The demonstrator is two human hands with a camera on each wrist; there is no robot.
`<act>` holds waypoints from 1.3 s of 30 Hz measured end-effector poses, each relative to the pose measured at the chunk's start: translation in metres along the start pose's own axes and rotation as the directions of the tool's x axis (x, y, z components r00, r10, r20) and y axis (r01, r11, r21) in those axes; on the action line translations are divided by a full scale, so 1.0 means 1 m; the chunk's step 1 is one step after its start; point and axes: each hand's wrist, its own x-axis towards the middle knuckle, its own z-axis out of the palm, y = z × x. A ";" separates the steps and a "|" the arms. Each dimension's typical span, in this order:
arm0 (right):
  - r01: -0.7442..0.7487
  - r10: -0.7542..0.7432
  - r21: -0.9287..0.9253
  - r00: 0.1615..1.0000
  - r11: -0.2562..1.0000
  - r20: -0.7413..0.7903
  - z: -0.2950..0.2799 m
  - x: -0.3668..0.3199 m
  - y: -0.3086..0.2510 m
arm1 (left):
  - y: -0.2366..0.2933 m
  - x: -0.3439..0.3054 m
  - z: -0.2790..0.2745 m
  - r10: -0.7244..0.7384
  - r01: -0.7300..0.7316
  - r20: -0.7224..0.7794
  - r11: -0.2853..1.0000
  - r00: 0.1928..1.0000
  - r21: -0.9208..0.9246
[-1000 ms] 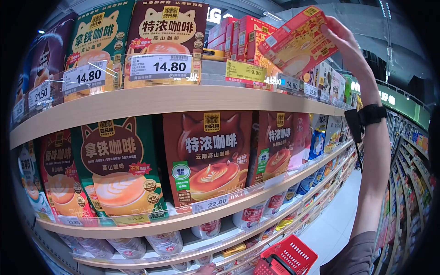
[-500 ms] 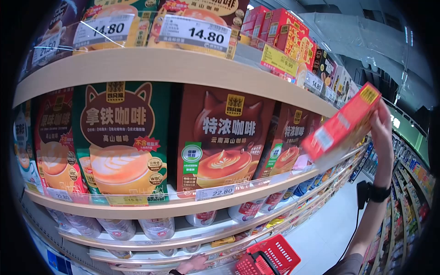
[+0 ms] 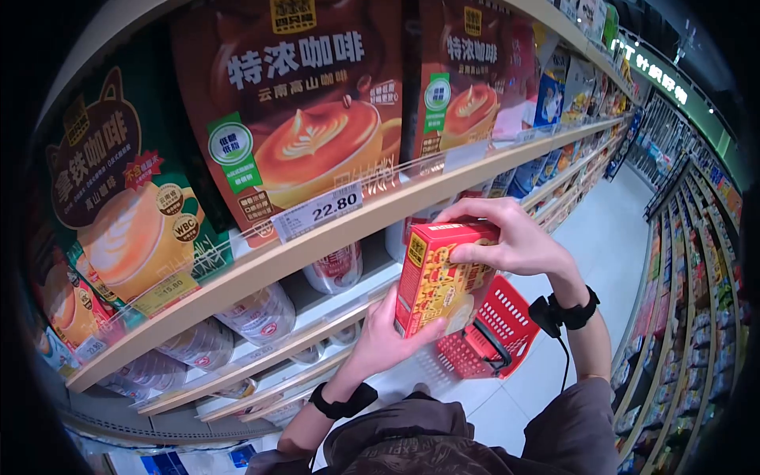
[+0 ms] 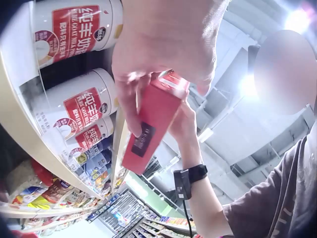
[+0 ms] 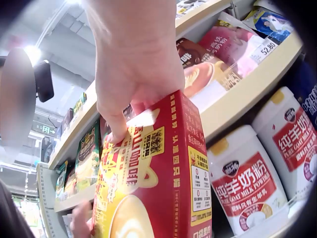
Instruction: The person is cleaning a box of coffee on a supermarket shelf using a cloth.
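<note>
Both hands hold a red and yellow coffee box (image 3: 431,277) in front of the body, its printed front turned upward to the right in the head view. My right hand (image 3: 522,241) grips it from above, thumb on the front near the top edge. Down at its lower end, my left hand (image 3: 384,336) holds the box between thumb and fingers. The left wrist view shows the box's plain red side (image 4: 153,119) with a dark label. In the right wrist view, the cup picture (image 5: 131,218) on its front faces the camera.
A red shopping basket (image 3: 507,317) with a black handle stands on the floor behind the box. Shelving with large coffee packs (image 3: 301,119) runs along the left, white goat milk powder cans (image 5: 247,178) below. Another shelf row (image 3: 689,317) lines the aisle's right side.
The right hand has brought the box down from top-shelf height to the front of the body. The left hand has come up from low by the shelves and taken hold of it. The view tilts lower.
</note>
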 end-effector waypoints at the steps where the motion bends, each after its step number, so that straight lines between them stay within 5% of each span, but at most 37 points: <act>1: 0.050 -0.052 -0.053 0.998 0.997 -0.038 0.011 -0.001 0.005 | 0.002 -0.001 0.007 -0.113 0.115 -0.037 0.991 0.993 0.069; 6: 0.028 -0.072 -0.145 0.948 0.989 -0.309 0.046 -0.020 0.026 | -0.035 -0.029 0.021 -0.216 0.202 -0.051 0.960 0.975 -0.196; 8: 0.035 -0.172 -0.262 0.837 0.964 -0.520 0.051 -0.032 0.043 | -0.037 -0.036 0.025 -0.286 0.226 -0.107 0.896 0.952 -0.382; 9: -0.033 -0.066 -0.174 0.843 0.984 -0.535 0.054 -0.042 0.053 | -0.038 -0.038 0.026 -0.286 0.229 -0.102 0.897 0.953 -0.379; 10: -0.036 -0.062 -0.170 0.841 0.985 -0.538 0.062 -0.053 0.069 | -0.039 -0.041 0.027 -0.318 0.231 -0.134 0.868 0.939 -0.440; 12: -0.021 0.225 0.408 0.860 0.913 -0.458 0.082 -0.072 0.102 | -0.042 -0.044 0.027 -0.349 0.230 -0.162 0.838 0.923 -0.495; 14: -0.038 0.232 0.655 0.949 0.755 -0.212 0.100 -0.092 0.114 | -0.044 -0.042 0.029 -0.369 0.178 -0.262 0.818 0.892 -0.548; 19: -0.276 0.309 0.732 0.946 0.623 0.093 0.147 -0.124 0.124 | -0.046 -0.027 0.043 -0.361 0.100 -0.405 0.837 0.840 -0.539; 23: -0.280 0.443 0.755 0.896 0.593 -0.016 0.159 -0.115 0.116 | -0.051 -0.021 0.056 -0.367 0.172 -0.392 0.876 0.843 -0.451; 29: 0.006 0.494 0.919 0.842 0.394 -0.217 0.149 -0.110 0.153 | -0.070 -0.023 0.053 -0.343 0.161 -0.320 0.862 0.883 -0.480; 32: -0.010 0.552 0.926 0.805 0.377 -0.216 0.124 -0.104 0.160 | -0.070 -0.016 0.046 -0.340 0.126 -0.355 0.852 0.871 -0.508; 35: 0.062 0.541 0.916 0.790 0.397 -0.288 0.108 -0.093 0.173 | -0.061 -0.008 0.052 -0.295 0.198 -0.205 0.898 0.933 -0.393; 39: 0.109 0.577 0.873 0.710 0.475 -0.403 0.079 -0.079 0.169 | -0.040 0.020 0.073 -0.299 0.153 -0.286 0.885 0.910 -0.441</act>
